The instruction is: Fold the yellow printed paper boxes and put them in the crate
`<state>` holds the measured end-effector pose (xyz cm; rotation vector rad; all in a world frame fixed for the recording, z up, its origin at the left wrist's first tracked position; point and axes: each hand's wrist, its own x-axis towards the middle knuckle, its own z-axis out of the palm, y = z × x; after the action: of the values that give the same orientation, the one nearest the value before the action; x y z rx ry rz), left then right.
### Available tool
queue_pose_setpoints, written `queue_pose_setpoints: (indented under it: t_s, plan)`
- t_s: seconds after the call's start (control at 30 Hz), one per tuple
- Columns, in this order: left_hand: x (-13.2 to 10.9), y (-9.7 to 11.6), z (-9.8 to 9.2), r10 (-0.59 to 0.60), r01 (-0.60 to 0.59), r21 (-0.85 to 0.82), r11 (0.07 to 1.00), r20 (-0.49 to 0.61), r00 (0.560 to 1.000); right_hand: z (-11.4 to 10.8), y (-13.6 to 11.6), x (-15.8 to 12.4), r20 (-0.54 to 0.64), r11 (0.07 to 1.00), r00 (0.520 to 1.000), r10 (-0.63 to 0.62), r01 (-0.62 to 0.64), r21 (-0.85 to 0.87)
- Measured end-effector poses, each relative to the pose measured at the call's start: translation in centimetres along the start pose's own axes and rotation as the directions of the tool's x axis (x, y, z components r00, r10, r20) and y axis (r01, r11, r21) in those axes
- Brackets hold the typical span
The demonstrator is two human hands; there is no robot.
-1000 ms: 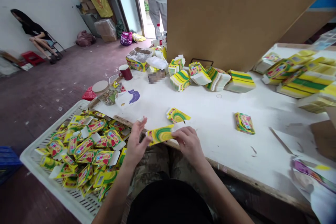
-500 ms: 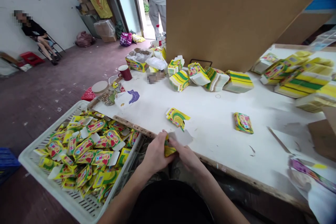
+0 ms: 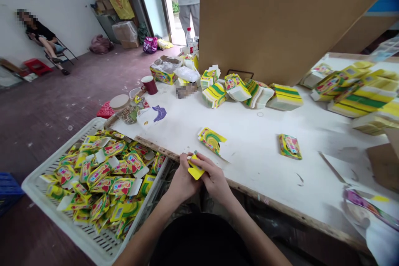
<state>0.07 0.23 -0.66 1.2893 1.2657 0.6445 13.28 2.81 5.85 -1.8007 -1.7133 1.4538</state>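
Note:
Between my two hands, just over the table's front edge, is a small yellow carton (image 3: 195,168) with a flap sticking out. My left hand (image 3: 181,181) is closed around its left side. The fingers of my right hand (image 3: 215,176) grip it from the right, near its top. Just beyond my hands lies a flat yellow-green carton (image 3: 212,139) on the white table (image 3: 249,133). A filled-out carton (image 3: 289,146) rests farther right. My fingers hide much of the held carton.
At my left stands a white plastic basket (image 3: 40,199) heaped with yellow cartons. Stacks of flat cartons (image 3: 284,96) line the table's back before a big cardboard sheet (image 3: 268,20). A maroon mug (image 3: 149,86) and a lidded jar (image 3: 124,110) sit back left. One person (image 3: 42,35) sits by the wall.
The held carton has turned in my hands, so a yellow flap now faces up where a white inner side showed before. Both hands have moved slightly left. The person in the doorway has shifted an arm.

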Motion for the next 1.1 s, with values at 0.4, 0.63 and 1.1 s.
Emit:
queue_pose_setpoints:
  t_s: [0.4, 0.63, 1.1]
  plan:
    - [-0.3, -0.3, -3.5, -0.072, 0.072, -0.026, 0.997, 0.011, 0.997, -4.2, 0.1, 1.3, 0.33, 0.973, 0.939, 0.097, -0.019, -0.232]
    - [-0.5, -0.8, -3.2, -0.038, 0.039, 0.014, 0.999, -0.068, 0.997, -2.0, 0.1, 1.3, 0.141, 0.993, 0.984, 0.108, -0.099, -0.07]
    - [-0.7, -0.7, -3.0, -0.047, 0.034, -0.117, 0.992, -0.111, 0.993, -2.9, 0.2, 1.6, 0.195, 0.989, 0.978, 0.076, -0.049, -0.139]
